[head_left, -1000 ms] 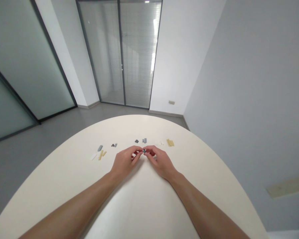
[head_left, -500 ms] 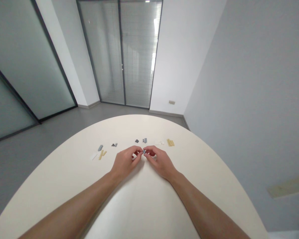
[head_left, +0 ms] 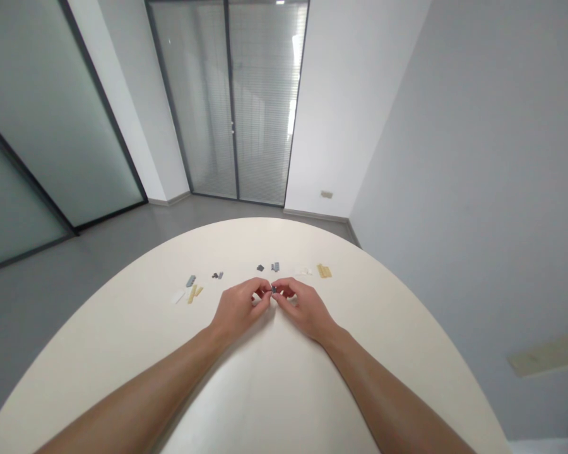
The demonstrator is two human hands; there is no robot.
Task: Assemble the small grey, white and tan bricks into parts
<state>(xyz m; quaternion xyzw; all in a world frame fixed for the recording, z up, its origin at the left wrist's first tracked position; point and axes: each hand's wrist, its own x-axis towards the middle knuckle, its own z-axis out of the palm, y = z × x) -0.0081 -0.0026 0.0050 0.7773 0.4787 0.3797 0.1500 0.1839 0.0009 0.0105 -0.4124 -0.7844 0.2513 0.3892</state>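
Observation:
My left hand (head_left: 241, 305) and my right hand (head_left: 303, 306) meet over the middle of the white table (head_left: 274, 403). Between their fingertips is a small dark grey piece (head_left: 274, 290), pinched from both sides; it looks like a toy building brick, though the fingers cover part of it. Just beyond my hands lie a few black pieces (head_left: 260, 268) and some grey bricks (head_left: 276, 267). To the right of these are small white pieces (head_left: 305, 271) and a cluster of tan bricks (head_left: 324, 270).
On the left side of the table lie grey bricks (head_left: 190, 280), tan strips (head_left: 192, 294), a white piece (head_left: 178, 296) and small black and grey parts (head_left: 217, 275). The table's curved far edge (head_left: 260, 219) faces a glass partition (head_left: 231, 113).
The small piece between my fingertips has turned slightly and now looks darker. Both hands stay almost in place, and the pieces on the table have not moved.

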